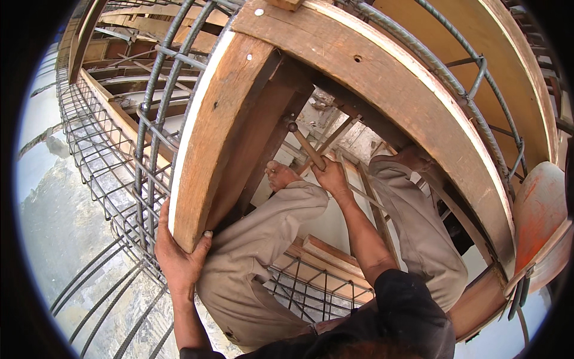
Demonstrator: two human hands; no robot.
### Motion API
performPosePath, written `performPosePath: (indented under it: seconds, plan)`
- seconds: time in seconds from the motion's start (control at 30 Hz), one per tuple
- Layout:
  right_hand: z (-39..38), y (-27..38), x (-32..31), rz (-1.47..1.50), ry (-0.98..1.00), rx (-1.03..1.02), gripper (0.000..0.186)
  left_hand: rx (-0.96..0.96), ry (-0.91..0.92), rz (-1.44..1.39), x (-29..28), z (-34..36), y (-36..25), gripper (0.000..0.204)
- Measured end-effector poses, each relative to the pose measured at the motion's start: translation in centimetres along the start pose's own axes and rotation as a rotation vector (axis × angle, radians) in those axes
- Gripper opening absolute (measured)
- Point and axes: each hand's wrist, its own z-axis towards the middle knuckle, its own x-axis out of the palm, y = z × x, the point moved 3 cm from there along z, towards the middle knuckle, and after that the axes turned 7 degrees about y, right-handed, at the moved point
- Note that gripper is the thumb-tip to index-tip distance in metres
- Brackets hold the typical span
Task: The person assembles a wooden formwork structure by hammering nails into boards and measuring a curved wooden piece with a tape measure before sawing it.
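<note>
A wooden formwork frame point(227, 102) with pale edges surrounds the opening below me. My left hand point(182, 251) is closed around the lower end of its left board, thumb on the inner side and fingers over the outer edge. In my right hand point(329, 176) is a wooden-handled hammer point(308, 143), held inside the opening with its small metal head by a dark inner panel point(275, 125). My bare feet and trousered legs point(269, 221) are down in the opening, either side of my right arm.
Rebar cages point(149, 149) run along the left beside a concrete surface point(57, 209), with loose bars at the lower left. More rebar point(490, 90) and a plywood panel point(514, 72) curve along the right. A stained orange board or sheet point(535, 209) is at far right. Timbers lie below.
</note>
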Motion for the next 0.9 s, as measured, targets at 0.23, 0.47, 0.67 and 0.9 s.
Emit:
performPosePath:
  seconds: [0.23,0.47,0.67,0.9]
  plan:
    - [-4.5,0.3,0.2,0.355,-0.332,-0.354,0.023,0.011,-0.082,0.017,0.5,-0.8,0.7,0.092]
    - [-1.5,-2.1,1.5,0.215,-0.174,0.000,0.032,-0.007,-0.047,0.125,0.0,-0.8,1.9,0.094]
    - [-4.6,2.6,-2.0,0.201,-0.375,-0.388,0.027,-0.001,-0.064,0.181,-0.3,-0.5,1.4,0.095]
    - [0.9,-0.8,1.2,0.129,-0.127,-0.037,0.019,-0.009,0.011,0.082,0.0,0.2,0.5,0.093]
